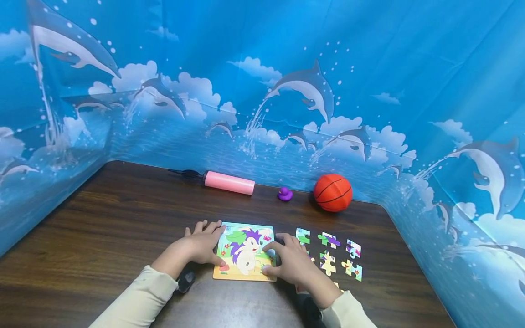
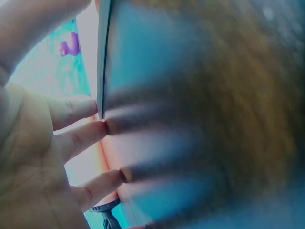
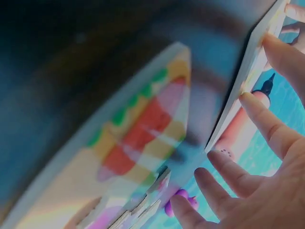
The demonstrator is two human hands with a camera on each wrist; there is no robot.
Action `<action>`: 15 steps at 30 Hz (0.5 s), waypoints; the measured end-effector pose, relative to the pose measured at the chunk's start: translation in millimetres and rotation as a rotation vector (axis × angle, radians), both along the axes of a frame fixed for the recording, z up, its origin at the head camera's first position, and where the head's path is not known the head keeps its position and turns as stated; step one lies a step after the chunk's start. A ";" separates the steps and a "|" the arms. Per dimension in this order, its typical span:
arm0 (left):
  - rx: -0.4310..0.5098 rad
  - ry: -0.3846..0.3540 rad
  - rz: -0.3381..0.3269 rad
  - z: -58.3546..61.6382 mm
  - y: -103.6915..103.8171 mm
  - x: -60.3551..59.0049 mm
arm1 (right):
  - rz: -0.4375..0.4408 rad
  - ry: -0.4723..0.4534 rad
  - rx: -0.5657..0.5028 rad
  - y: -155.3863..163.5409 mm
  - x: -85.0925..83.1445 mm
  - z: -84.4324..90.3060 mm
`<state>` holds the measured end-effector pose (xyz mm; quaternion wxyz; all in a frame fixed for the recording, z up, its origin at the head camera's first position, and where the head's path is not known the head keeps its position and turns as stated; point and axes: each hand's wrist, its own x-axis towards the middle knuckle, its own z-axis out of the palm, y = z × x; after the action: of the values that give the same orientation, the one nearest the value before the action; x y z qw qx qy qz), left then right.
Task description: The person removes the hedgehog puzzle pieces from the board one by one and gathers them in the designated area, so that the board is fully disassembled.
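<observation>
A colourful puzzle board (image 1: 244, 252) with a purple-spiked animal picture lies on the dark wooden table (image 1: 102, 228). My left hand (image 1: 207, 242) rests against the board's left edge, fingers straight. My right hand (image 1: 283, 259) lies over the board's right edge, its fingertips on the picture. Several loose puzzle pieces (image 1: 329, 239) lie in rows to the right of the board. The left wrist view is blurred; my left hand (image 2: 57, 143) touches the board edge (image 2: 102, 57) with straight fingers (image 2: 81, 107). In the right wrist view my right hand (image 3: 276, 191) has spread fingers against the board (image 3: 143, 119).
At the back of the table lie a pink hand pump (image 1: 229, 182), a small purple duck (image 1: 285, 194) and an orange ball (image 1: 332, 192). Blue dolphin-print sheeting (image 1: 287, 68) walls the table on three sides. The table's right corner is cut off near the ball.
</observation>
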<state>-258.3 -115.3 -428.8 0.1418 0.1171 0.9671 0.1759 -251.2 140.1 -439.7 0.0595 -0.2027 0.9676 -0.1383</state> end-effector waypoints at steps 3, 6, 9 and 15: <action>-0.009 0.003 0.002 0.6 0.6 0.3 | -0.004 0.012 -0.033 -1.6 -1.1 -0.2; -0.015 0.008 0.002 0.0 0.2 -0.2 | 0.001 0.030 -0.010 -2.6 -3.0 -0.2; -0.013 -0.002 0.001 -0.9 -0.7 -0.9 | 0.000 0.013 0.011 -3.1 -5.6 0.1; -0.008 -0.007 -0.004 -2.7 -1.2 -2.1 | -0.001 0.009 -0.041 -5.5 -6.6 0.6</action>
<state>-260.4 -116.5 -431.5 0.1459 0.1179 0.9670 0.1722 -257.8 134.6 -439.1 0.0510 -0.2039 0.9649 -0.1574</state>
